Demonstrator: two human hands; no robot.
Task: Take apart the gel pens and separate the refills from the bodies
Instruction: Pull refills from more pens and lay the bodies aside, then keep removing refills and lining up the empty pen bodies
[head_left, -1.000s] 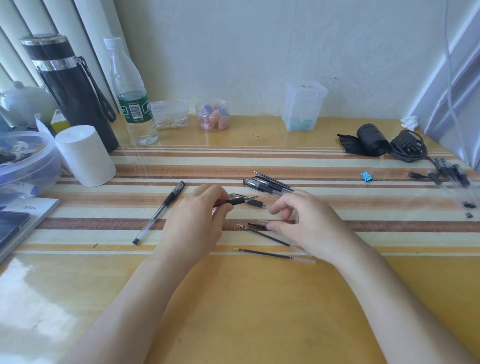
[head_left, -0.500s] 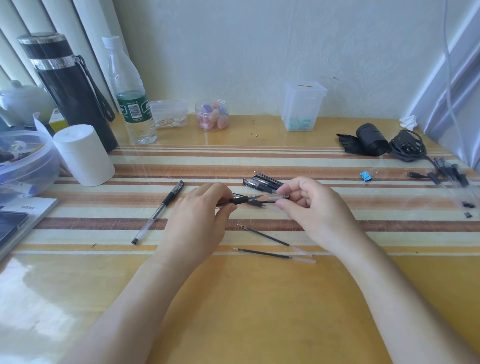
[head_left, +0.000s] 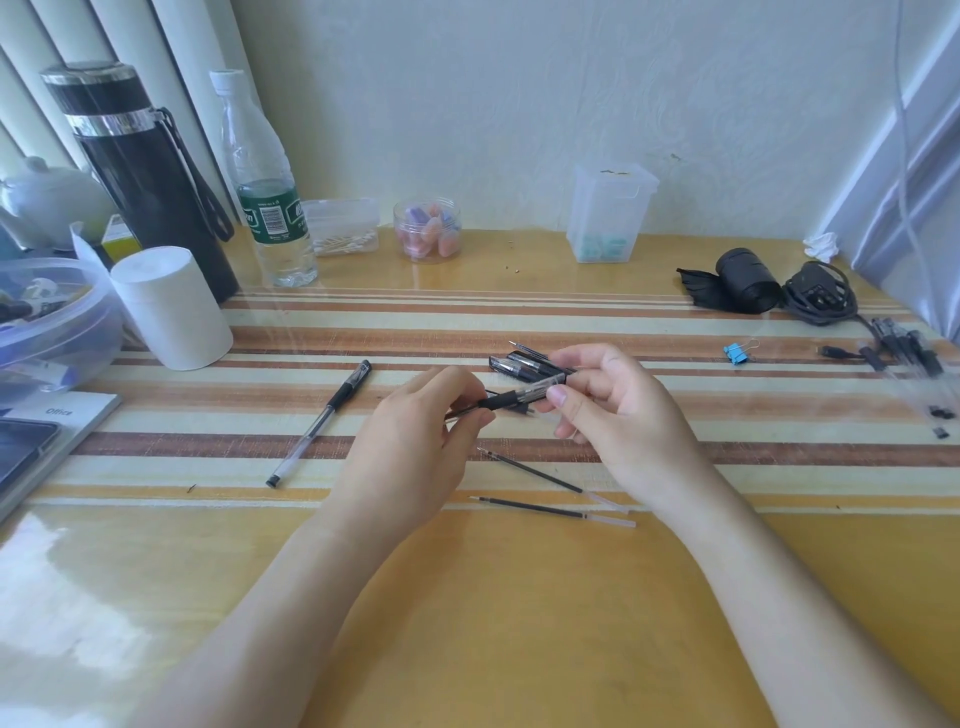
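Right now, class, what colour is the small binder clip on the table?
The binder clip is blue; the head view shows it.

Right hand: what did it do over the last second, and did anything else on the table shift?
The right hand picked a clear barrel off the table and raised it to the black grip section pinched by the left hand; the pieces now meet end to end. The left hand barely moved. The two refills, the whole pen and the pile of pen bodies lie as before.
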